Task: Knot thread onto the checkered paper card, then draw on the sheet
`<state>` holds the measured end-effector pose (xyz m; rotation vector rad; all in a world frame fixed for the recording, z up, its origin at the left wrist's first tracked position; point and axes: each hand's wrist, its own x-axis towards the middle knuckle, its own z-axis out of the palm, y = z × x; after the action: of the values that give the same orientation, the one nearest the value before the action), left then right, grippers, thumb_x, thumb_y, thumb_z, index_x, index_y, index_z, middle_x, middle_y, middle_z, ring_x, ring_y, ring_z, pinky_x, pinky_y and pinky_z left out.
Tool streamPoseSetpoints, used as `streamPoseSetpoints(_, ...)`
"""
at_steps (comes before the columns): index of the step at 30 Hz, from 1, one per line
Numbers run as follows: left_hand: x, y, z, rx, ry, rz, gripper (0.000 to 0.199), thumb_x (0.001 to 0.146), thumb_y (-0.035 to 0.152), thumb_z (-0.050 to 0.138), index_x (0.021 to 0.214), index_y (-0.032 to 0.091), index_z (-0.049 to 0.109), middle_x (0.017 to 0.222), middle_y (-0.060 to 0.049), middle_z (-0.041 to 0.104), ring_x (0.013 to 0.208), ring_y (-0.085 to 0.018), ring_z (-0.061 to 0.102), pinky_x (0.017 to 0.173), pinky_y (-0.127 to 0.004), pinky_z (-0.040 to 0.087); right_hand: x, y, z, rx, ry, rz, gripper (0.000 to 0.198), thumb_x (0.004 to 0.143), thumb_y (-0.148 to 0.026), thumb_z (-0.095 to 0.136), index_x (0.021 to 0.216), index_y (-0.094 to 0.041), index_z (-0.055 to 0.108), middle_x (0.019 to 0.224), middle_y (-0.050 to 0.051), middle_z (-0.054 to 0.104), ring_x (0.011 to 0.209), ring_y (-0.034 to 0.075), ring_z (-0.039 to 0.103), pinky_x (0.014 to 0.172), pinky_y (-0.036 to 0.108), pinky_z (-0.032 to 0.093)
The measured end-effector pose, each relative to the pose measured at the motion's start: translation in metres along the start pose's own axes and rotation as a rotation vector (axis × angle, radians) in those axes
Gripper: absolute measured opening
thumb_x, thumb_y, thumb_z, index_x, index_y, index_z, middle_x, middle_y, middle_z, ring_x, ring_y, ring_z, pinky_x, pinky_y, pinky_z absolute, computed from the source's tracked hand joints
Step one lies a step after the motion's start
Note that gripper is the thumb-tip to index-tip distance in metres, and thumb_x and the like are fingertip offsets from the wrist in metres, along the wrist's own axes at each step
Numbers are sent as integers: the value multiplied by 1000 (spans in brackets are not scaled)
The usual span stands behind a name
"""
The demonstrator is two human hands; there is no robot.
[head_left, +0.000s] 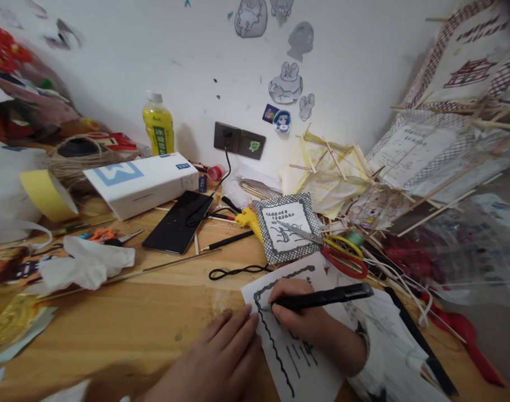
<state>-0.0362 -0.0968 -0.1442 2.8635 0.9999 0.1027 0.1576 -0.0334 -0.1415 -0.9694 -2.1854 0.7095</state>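
Note:
My right hand grips a black marker pen, its tip down near the upper left of a white sheet of paper. On that sheet are a wavy black border and several straight lines; part of it is hidden under my hand. My left hand lies flat, fingers stretched out, with its fingertips at the sheet's left edge. Just above the sheet rests a finished-looking card with a checkered dark border, writing and a drawing. Scissors with red and yellow handles lie partly across it.
A black phone lies beside a white box, with a yellow drink bottle behind. Yellow tape, twine and crumpled tissue crowd the left. Stick-framed paper lanterns stand at right. A black cord lies ahead.

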Motion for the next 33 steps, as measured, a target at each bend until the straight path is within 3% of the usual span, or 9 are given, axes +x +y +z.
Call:
streamPoseSetpoints(12,-3,1,2,-62,53,-20,52,76,20,52,127,17,44,136,-11,40,125,-26,35,101,-40,31,0,-1,-2,-50,-45,4,7,65,-16,48,59,-19,50,55,-2,53,54,13,50,53,23,37)
streamPoseSetpoints(17,-3,1,0,-74,38,-42,51,76,22,51,126,16,44,136,-12,40,125,-26,35,101,-41,31,-1,0,-3,59,-86,9,8,66,-16,49,58,-19,49,54,-2,51,54,12,48,53,24,37)
streamPoseSetpoints(23,-4,2,-2,-116,40,-49,52,78,25,49,129,19,41,137,-10,39,125,-25,35,101,-39,31,-1,-3,-10,219,-24,92,6,67,-18,49,61,-18,52,54,-3,49,53,12,46,51,23,36)
streamPoseSetpoints(28,-6,0,0,-126,48,-105,55,77,29,50,130,18,41,138,-11,38,124,-27,35,101,-40,31,-2,-14,-21,126,-103,128,5,70,-19,51,69,-18,55,61,-1,55,58,12,51,55,23,40)
streamPoseSetpoints(33,-6,-1,-1,-107,68,-84,55,76,29,51,129,17,42,137,-11,37,125,-27,35,101,-39,32,-5,-13,-13,4,-123,119,5,69,-18,50,72,-18,54,66,0,58,62,13,53,58,24,42)
